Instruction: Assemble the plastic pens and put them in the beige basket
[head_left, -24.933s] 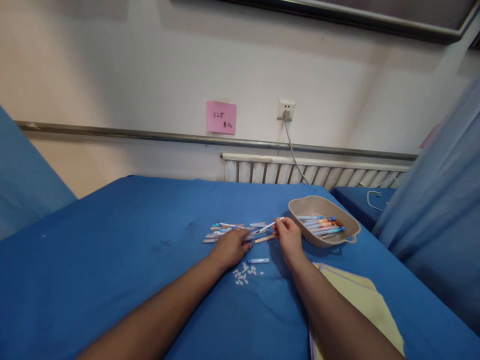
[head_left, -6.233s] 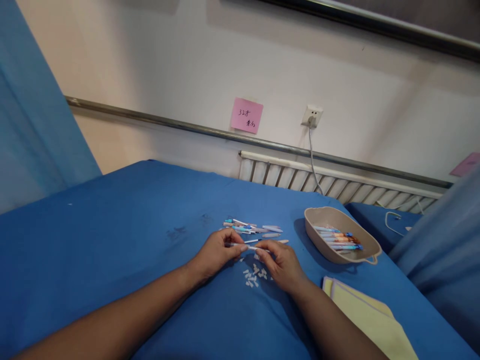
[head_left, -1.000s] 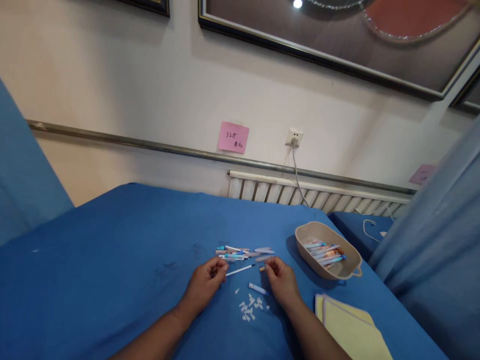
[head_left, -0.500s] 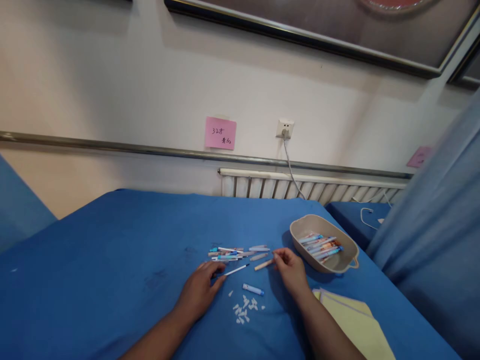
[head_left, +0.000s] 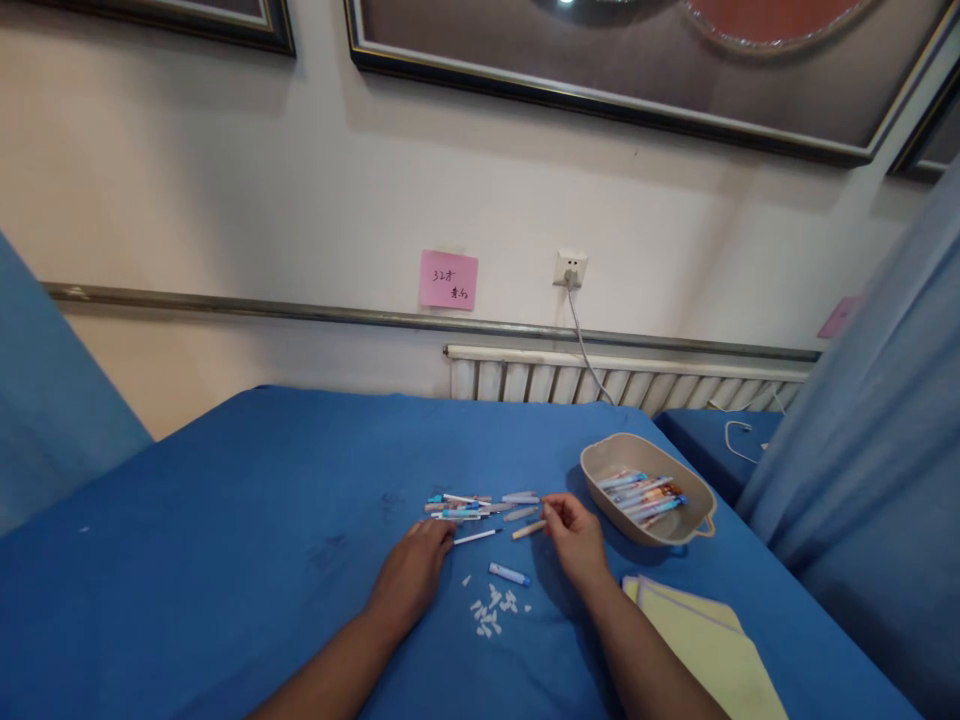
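Note:
My left hand [head_left: 414, 568] is closed, its fingertips at the left end of a thin white pen refill [head_left: 477, 537] with a dark tip. The thumb is mostly hidden behind the fingers. My right hand [head_left: 576, 532] has its fingers pinched at the near right end of a beige pen barrel [head_left: 528, 530]. Just beyond both hands lies a loose pile of pen parts [head_left: 461, 508], with several clear barrels [head_left: 520, 514] at its right. A short blue-and-white pen barrel [head_left: 509, 574] lies between my forearms, above scattered small white tips [head_left: 489, 618].
A beige basin [head_left: 592, 462] with a handle holds several printed pens [head_left: 642, 495] at the right. Folded yellow cloths [head_left: 701, 640] lie beside my right forearm. A blue sheet [head_left: 262, 500] covers the table, whose far edge faces a radiator [head_left: 517, 380]. Blue curtains [head_left: 862, 420] hang right and left.
My left fingers have curled in, with the thumb tucked out of sight. The refill has turned closer to level. My right hand and the beige barrel have barely moved; the camera view has shifted slightly.

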